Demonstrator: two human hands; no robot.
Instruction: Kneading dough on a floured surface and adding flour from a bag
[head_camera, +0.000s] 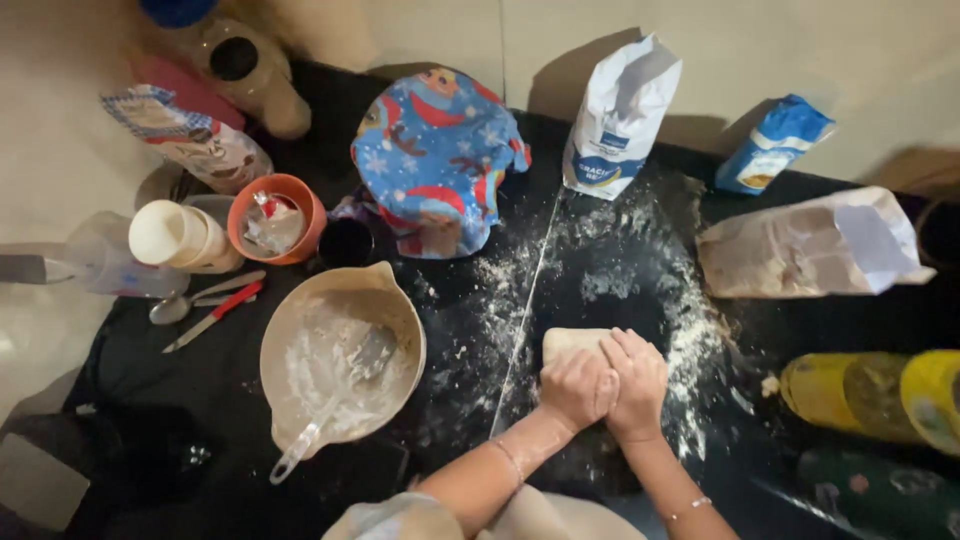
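Dough (568, 342) already mixed, pressed flat on floured counter (620, 270) under left hand (578, 388) and right hand (636, 378), both curled; kneading unfinished.

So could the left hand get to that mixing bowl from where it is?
Probably yes. The left hand presses the dough under the right hand; the mixing bowl sits just to its left, with only floured counter between.
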